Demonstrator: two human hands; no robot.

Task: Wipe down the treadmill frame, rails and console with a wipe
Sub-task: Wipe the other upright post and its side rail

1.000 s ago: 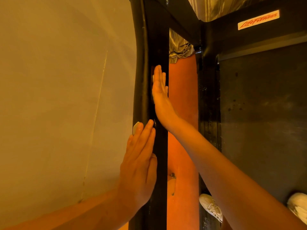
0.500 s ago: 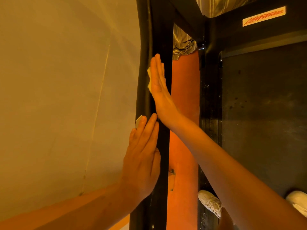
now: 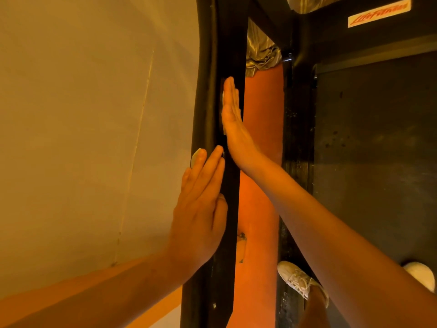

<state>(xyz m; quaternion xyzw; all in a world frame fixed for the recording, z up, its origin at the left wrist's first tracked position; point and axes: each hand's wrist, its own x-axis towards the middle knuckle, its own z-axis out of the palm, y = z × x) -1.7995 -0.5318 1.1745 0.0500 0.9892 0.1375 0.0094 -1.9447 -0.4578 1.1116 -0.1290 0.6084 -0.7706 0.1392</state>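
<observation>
The black rail (image 3: 233,43) is seen running lengthwise, straight ahead. The wipe (image 3: 223,97) is pressed to it by the flat, straight-fingered right hand (image 3: 233,124), farther along. The left hand (image 3: 201,209) is laid flat just behind.

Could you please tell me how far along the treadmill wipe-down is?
Nothing shows as finished. In hand: the right hand presses a wipe flat on the black upright, left hand below. The speckled side rail is left; the console is out of view.

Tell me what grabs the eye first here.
Two flat hands lie on the black treadmill upright at centre: the right hand higher, pressing a pale wipe, the left hand below it. At top right, a red-lettered label stands out.
</observation>
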